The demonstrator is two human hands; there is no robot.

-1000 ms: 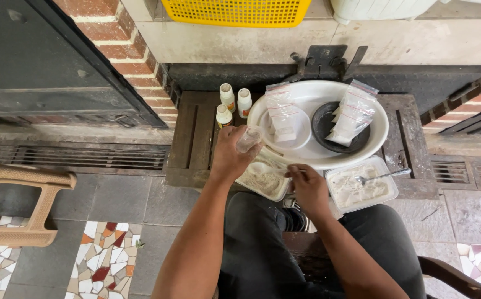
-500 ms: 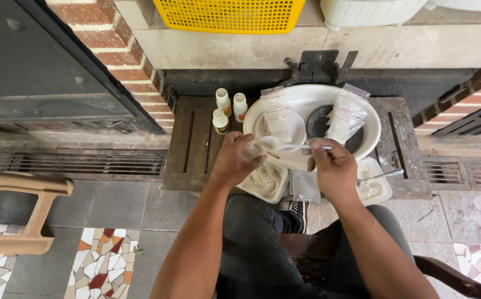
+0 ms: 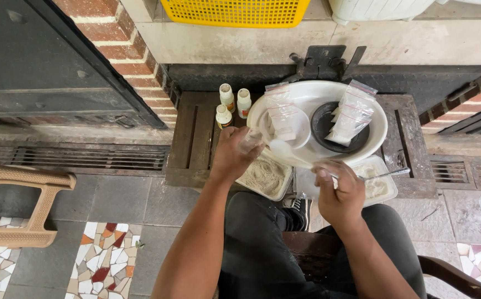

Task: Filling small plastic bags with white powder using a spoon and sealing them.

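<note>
My left hand (image 3: pixel 232 156) pinches a small clear plastic bag (image 3: pixel 250 139) at the near rim of a big white basin (image 3: pixel 381 126). My right hand (image 3: pixel 340 192) grips a white spoon (image 3: pixel 282 148), its bowl just right of the bag. Under the hands lie two white trays: the left tray (image 3: pixel 264 177) holds pale powder, and the right tray (image 3: pixel 377 187) has a metal spoon (image 3: pixel 391 173) in it. Inside the basin, a small white bowl (image 3: pixel 301 128) and a black bowl (image 3: pixel 324 123) hold filled bags (image 3: pixel 351 113).
Three small white bottles (image 3: pixel 228 97) stand left of the basin on a dark wooden platform (image 3: pixel 187 138). A tan plastic chair (image 3: pixel 13 206) is at the left, a drain grate (image 3: pixel 85 158) runs along the floor, and a yellow basket (image 3: pixel 235 10) sits on the ledge above.
My right hand came up from the trays with the spoon and met the bag in my left hand, then sank a little towards me. My left hand stayed at the basin's rim.
</note>
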